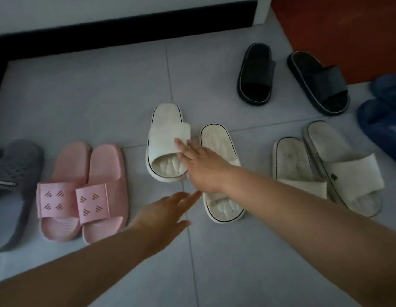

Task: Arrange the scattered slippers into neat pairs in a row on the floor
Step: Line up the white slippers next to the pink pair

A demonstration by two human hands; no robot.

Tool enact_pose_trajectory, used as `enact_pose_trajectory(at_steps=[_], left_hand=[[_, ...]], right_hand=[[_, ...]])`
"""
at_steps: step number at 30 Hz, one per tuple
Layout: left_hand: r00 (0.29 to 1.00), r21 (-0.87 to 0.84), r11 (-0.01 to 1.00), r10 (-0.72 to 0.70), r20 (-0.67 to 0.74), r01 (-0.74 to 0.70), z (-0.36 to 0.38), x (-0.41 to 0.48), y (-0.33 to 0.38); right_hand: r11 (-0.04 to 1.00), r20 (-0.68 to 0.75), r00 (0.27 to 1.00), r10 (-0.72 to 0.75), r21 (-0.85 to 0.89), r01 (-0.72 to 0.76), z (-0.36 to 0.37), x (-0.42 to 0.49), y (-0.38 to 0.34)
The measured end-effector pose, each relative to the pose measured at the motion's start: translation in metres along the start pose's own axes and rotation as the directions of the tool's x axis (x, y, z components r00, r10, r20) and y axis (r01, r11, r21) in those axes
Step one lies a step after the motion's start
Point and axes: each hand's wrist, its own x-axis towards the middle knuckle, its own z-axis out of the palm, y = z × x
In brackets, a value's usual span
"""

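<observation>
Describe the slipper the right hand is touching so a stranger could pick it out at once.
Start at the pink pair on the floor and look to its right, to the two white slippers with thin black trim. It is the farther, left one, with the right hand on its strap. Unlike its mate, it sits farther back, out of line.

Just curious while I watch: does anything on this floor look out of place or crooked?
Yes. The black-trimmed white slipper under the right hand sits further up than its mate, not level. The two black slippers lie apart behind the row, splayed at different angles.
</observation>
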Motion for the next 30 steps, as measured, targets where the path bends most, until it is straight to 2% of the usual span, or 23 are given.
enact_pose_trajectory(at_steps=[1, 3, 6, 9, 11, 15, 18, 21, 26, 30], left_hand=[[0.997, 0.030, 0.998, 0.057, -0.056, -0.055, -0.006, -0.009, -0.010], [0.982, 0.025, 0.998, 0.065, -0.175, -0.061, -0.014, -0.019, -0.029], [0.965, -0.068, 0.994, -0.102, -0.243, 0.088, -0.023, -0.004, -0.043], [0.973, -0.146, 0.982, -0.143, -0.182, 0.117, -0.019, 0.024, -0.043], [0.984, -0.090, 0.990, -0.116, -0.131, 0.105, -0.015, 0.040, -0.034], [0.994, -0.032, 0.995, -0.094, -0.055, 0.092, -0.018, 0.050, -0.009], [0.994, 0.003, 0.998, -0.070, -0.083, 0.071, -0.025, 0.052, 0.002], [0.992, 0.073, 0.994, -0.075, -0.101, 0.083, -0.033, 0.062, 0.007], [0.987, 0.121, 0.981, -0.148, -0.057, 0.154, -0.029, 0.071, 0.027], [0.995, 0.208, 0.974, -0.097, 0.020, 0.091, -0.013, 0.083, 0.071]], right_hand=[[1.000, 0.043, 0.999, -0.004, -0.027, 0.005, 0.004, -0.010, -0.005], [0.997, 0.119, 0.993, -0.011, -0.077, 0.020, 0.012, -0.031, -0.012], [0.996, 0.130, 0.991, 0.021, -0.086, -0.010, 0.009, -0.057, -0.014], [0.984, 0.094, 0.983, 0.160, 0.061, -0.166, -0.007, -0.089, -0.008], [0.957, 0.098, 0.963, 0.251, 0.123, -0.262, -0.016, -0.121, -0.002], [0.888, 0.244, 0.873, 0.423, 0.079, -0.453, -0.032, -0.195, 0.012], [0.842, 0.302, 0.817, 0.492, 0.074, -0.534, -0.037, -0.229, 0.020], [0.836, 0.277, 0.816, 0.508, 0.073, -0.544, -0.022, -0.242, 0.032], [0.848, 0.275, 0.806, 0.524, -0.084, -0.523, 0.010, -0.251, 0.070], [0.893, 0.078, 0.894, 0.441, -0.134, -0.429, 0.013, -0.256, 0.123]])
